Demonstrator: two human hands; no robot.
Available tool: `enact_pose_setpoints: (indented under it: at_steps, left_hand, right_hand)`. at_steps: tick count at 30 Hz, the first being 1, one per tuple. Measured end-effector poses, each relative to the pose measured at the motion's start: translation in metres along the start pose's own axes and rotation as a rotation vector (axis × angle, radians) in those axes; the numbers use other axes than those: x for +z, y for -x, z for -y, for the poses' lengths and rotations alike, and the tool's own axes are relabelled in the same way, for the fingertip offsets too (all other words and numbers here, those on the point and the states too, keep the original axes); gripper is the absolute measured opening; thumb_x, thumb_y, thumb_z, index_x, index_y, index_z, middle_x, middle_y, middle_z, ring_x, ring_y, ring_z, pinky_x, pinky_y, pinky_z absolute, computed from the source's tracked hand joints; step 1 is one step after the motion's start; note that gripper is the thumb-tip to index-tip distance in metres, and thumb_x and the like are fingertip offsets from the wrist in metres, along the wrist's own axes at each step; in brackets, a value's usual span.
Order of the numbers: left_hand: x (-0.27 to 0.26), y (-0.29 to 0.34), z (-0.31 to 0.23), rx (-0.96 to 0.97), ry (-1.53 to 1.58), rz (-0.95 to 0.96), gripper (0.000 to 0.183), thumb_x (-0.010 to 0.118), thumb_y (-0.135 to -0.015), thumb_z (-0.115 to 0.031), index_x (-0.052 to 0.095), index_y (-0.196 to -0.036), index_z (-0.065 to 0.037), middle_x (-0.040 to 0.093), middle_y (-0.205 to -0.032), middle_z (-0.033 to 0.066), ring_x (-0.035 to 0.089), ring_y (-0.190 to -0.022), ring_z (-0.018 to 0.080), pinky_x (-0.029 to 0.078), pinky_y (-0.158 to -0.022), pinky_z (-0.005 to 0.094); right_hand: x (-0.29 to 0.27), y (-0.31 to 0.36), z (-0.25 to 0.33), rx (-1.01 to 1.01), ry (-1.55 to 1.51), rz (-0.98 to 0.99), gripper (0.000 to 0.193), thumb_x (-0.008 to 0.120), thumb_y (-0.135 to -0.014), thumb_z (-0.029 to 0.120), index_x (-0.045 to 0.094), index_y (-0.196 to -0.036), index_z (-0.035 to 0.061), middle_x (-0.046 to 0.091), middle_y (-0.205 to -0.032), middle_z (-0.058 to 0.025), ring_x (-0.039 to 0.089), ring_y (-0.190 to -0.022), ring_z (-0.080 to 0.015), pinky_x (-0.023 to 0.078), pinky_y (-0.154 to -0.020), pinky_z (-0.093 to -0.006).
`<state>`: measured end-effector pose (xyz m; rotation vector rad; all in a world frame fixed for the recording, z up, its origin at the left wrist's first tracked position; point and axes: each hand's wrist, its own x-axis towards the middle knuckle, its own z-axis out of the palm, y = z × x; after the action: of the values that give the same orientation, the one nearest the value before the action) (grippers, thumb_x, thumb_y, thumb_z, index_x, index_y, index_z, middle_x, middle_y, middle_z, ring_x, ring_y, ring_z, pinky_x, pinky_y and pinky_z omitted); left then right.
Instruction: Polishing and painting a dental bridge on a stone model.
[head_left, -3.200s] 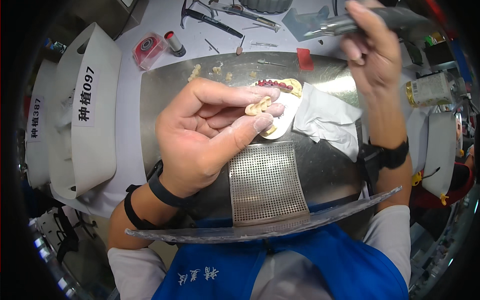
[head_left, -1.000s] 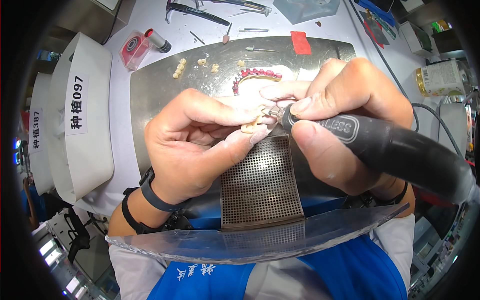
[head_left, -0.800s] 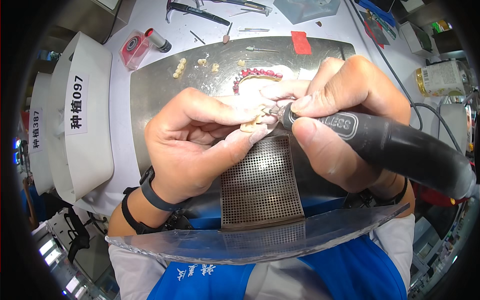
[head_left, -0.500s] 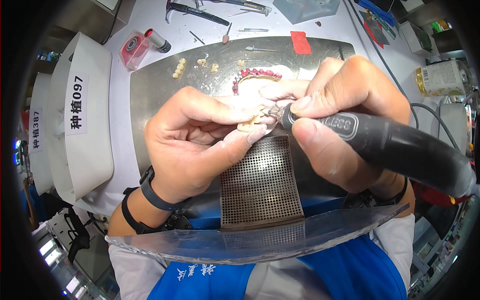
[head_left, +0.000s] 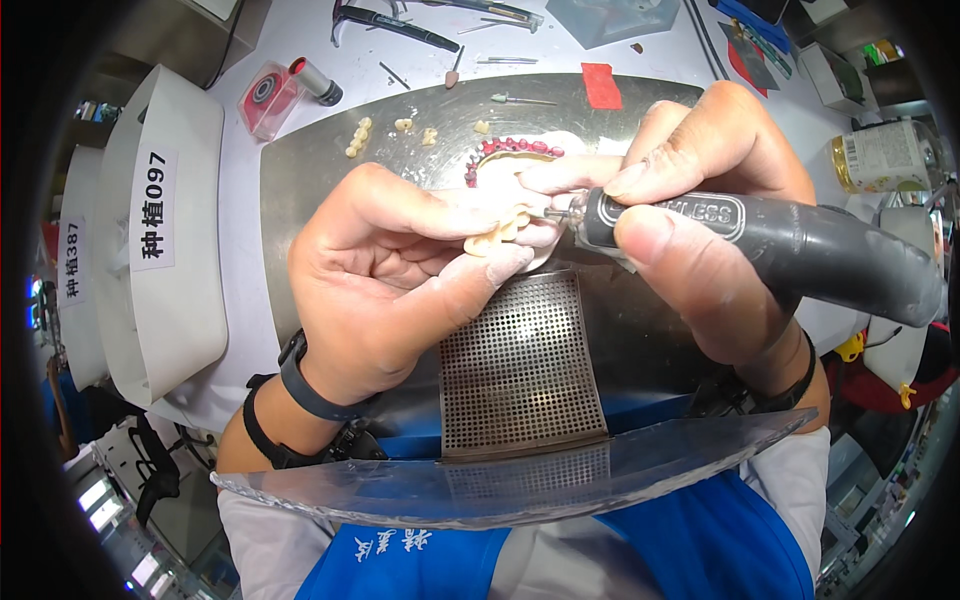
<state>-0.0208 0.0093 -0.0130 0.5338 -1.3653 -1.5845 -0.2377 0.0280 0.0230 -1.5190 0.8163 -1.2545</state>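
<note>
Between the thumb and fingers of my left hand is a cream-coloured dental bridge, partly covered by the fingertips. My right hand grips a black rotary handpiece like a pen. Its thin metal bur points left, right at the bridge; whether it touches cannot be made out. White dust coats the fingertips of both hands. Just beyond them lies a dental model with a curved row of dark red tooth stumps, partly hidden by my hands.
Small tooth-coloured pieces and a grinding point lie on the metal plate. A perforated metal grille sits below my hands, with a clear shield nearer me. White bins stand left; a jar stands right.
The handpiece has turned about its length and its rear end has swung upward. My right fingers have shifted up and right a little. The bridge has tilted slightly in my left hand.
</note>
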Motion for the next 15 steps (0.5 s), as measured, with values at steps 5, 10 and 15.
enact_pose_setpoints:
  at_steps: [5, 10, 15]
  left_hand:
    - [0.0011, 0.0002, -0.0015, -0.019, 0.015, -0.019, 0.028, 0.06, -0.081, 0.015, 0.045, -0.099, -0.001, 0.063, -0.11, 0.0285, 0.069, -0.094, 0.0251, 0.057, -0.084, 0.0353]
    - [-0.0028, 0.0001, 0.0003, -0.003, -0.027, 0.0, 0.029, 0.06, -0.08, 0.016, 0.045, -0.099, -0.001, 0.064, -0.108, 0.0281, 0.069, -0.095, 0.0253, 0.057, -0.084, 0.0348]
    - [-0.0009, 0.0006, -0.0017, -0.004, -0.035, -0.015, 0.03, 0.061, -0.079, 0.017, 0.046, -0.098, -0.001, 0.064, -0.108, 0.0276, 0.069, -0.095, 0.0248, 0.057, -0.084, 0.034]
  right_hand:
    - [-0.0004, -0.0004, -0.0025, -0.026, 0.021, 0.031, 0.014, 0.06, -0.084, 0.003, 0.05, -0.093, 0.0013, 0.054, -0.079, -0.0093, 0.059, -0.076, -0.0157, 0.052, -0.094, -0.0475]
    - [-0.004, -0.0003, -0.0042, -0.139, 0.212, 0.114, 0.015, 0.061, -0.083, 0.0, 0.051, -0.094, 0.0001, 0.054, -0.079, -0.0097, 0.056, -0.073, -0.0131, 0.051, -0.096, -0.0492]
    - [-0.0024, -0.0015, -0.0006, -0.105, 0.204, 0.092, 0.014, 0.061, -0.083, 0.0, 0.051, -0.094, -0.0001, 0.054, -0.079, -0.0097, 0.057, -0.073, -0.0133, 0.051, -0.097, -0.0493]
